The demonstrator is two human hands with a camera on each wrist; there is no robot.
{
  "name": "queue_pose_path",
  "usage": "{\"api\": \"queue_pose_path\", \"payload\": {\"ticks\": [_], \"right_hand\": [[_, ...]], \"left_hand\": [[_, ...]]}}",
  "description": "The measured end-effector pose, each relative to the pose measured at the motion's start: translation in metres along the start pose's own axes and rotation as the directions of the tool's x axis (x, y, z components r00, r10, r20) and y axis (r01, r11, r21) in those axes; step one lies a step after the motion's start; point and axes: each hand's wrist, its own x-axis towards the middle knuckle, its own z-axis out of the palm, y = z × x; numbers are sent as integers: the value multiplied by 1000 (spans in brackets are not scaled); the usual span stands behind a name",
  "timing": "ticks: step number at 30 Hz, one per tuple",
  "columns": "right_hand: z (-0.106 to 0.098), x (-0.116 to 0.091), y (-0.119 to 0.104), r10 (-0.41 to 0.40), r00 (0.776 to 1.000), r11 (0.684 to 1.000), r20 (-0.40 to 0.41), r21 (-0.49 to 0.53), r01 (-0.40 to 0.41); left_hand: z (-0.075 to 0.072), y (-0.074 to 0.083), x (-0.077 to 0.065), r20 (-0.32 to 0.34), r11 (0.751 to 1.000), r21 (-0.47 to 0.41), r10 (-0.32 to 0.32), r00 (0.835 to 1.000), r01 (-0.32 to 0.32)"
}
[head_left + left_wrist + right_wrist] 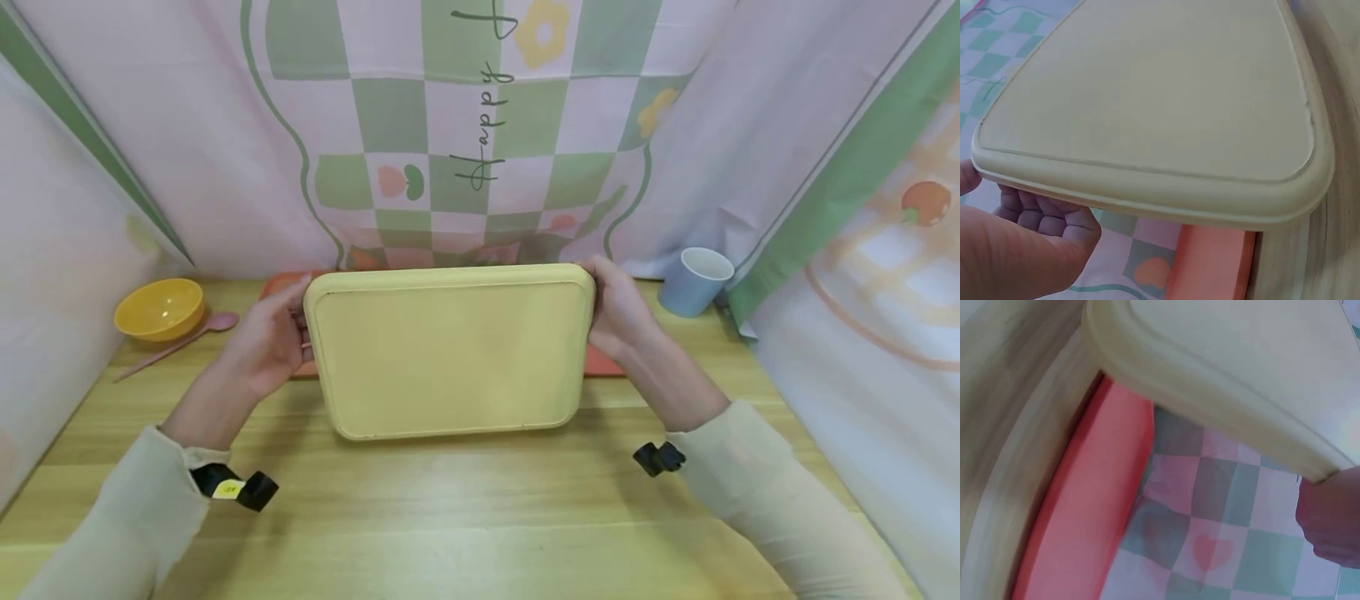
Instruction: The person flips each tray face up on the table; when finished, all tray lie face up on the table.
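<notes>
Both hands hold a pale yellow rectangular tray (450, 358) with rounded corners and a raised rim, tilted so a broad flat face is toward the head camera. The left hand (266, 342) grips its left end, with curled fingers behind the edge in the left wrist view. At the opposite end, the right hand (622, 312) grips near the far corner; most of its fingers are hidden behind the tray. The tray is raised over the wooden table, in front of a flat orange-red rectangular piece (603, 360) that it mostly covers.
A yellow bowl (160, 310) and a pink spoon (180, 343) sit at the back left of the table (450, 517). Toward the back right stands a blue cup (693, 283). Patterned cloth (390, 117) hangs behind and at both sides.
</notes>
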Motion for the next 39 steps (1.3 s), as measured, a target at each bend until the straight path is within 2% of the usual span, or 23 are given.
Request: {"api": "queue_pose_path", "payload": {"ticks": [8,12,15,17,20,23,25,28,32,35,39], "right_hand": [[10,1,4,-147,987,989,-64,-11,146],[12,1,6,-239,966,971,-95,-32,237],[13,2,7,-313,944,950,-103,-36,311],[12,3,8,-372,922,928,-107,-21,372],[11,5,10,-453,886,891,-102,-20,453],[9,6,12,-522,849,853,-82,-44,520],[8,8,14,-556,829,831,-62,-56,553],[6,11,17,-596,802,802,-30,-56,594],[2,15,22,-617,787,786,-7,-57,616],[-1,16,24,-626,780,778,-1,-71,624],[-5,18,25,-605,796,791,-8,-117,601]], "left_hand": [[1,1,2,-26,996,-88,31,999,-33],[0,0,3,-29,991,-115,72,997,-75],[-1,-1,4,-39,993,-79,83,996,-86],[-2,-1,4,-68,998,-16,52,996,-53],[-5,-2,2,-89,993,105,-50,995,60],[-8,-5,2,-42,963,215,-157,987,163],[-11,-8,2,5,949,249,-199,980,191],[-14,-13,2,65,937,288,-226,972,198],[-17,-19,3,115,942,282,-224,968,185],[-19,-23,3,125,949,268,-204,971,165],[-20,-26,2,119,959,242,-178,977,145]]}}
